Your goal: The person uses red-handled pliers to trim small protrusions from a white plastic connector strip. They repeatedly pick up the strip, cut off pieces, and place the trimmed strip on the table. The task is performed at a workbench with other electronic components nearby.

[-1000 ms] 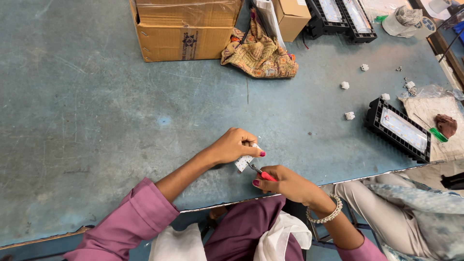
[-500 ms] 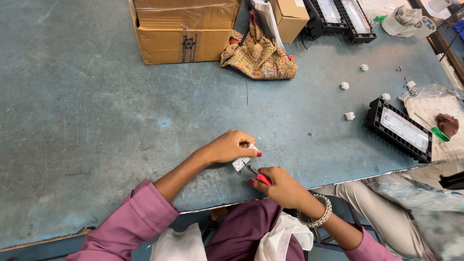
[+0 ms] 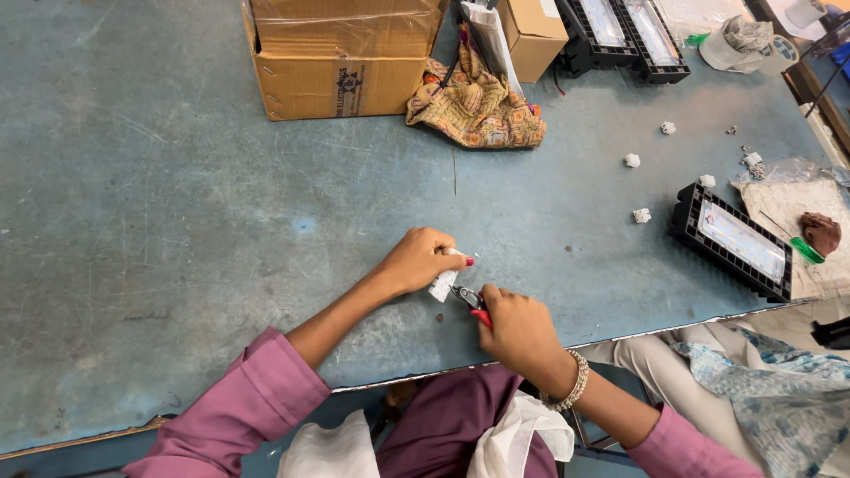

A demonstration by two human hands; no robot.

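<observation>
Worn blue bench (image 3: 177, 221) carries a small white part (image 3: 442, 285), near its front edge. Left hand (image 3: 421, 261) fingers pinch it; right hand (image 3: 518, 327) is clenched on red-handled cutters (image 3: 472, 304) touching it. Likely light, rigid, brittle: grip by edges.

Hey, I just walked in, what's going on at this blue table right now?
A person in pink sleeves sits at the worn blue-grey table. Their left hand pinches a small white plastic part against the tabletop, while the right hand grips red-handled metal cutters, with the tip at the part's edge. Further off lie a black rectangular lamp housing, small white scraps, a brown cardboard box and a patterned cloth bag.
</observation>
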